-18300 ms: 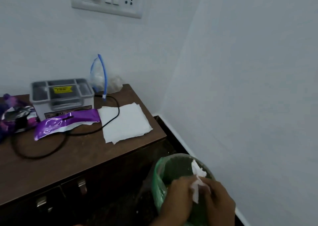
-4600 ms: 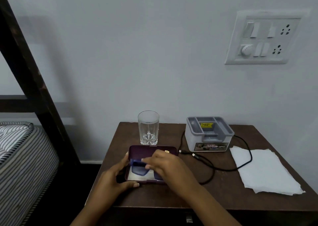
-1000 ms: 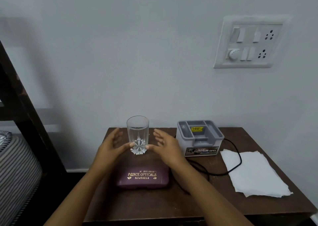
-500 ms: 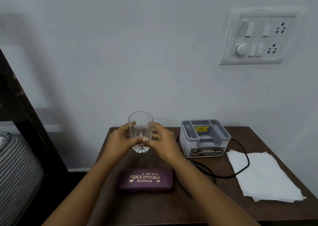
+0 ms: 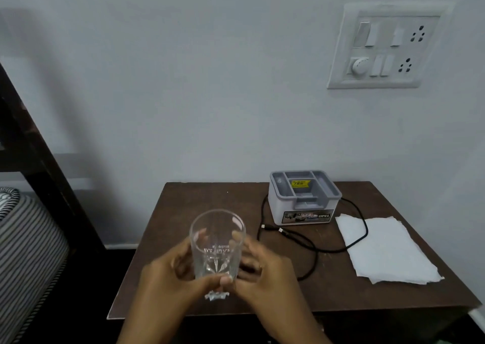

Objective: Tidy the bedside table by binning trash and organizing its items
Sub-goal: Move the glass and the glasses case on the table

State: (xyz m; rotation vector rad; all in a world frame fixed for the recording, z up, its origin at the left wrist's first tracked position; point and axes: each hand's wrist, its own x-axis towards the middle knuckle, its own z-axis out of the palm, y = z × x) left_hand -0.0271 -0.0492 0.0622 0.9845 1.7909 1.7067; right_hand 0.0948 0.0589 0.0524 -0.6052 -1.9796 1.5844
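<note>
Over the front left of the table (image 5: 199, 202), my left hand (image 5: 168, 280) and right hand (image 5: 267, 273) wrapped round a clear glass (image 5: 217, 241), upright between my palms

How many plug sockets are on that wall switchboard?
2. The upper socket sits at the top right of the switchboard; the lower socket is just below it, at the right end of the bottom row. None appear hidden.
</note>
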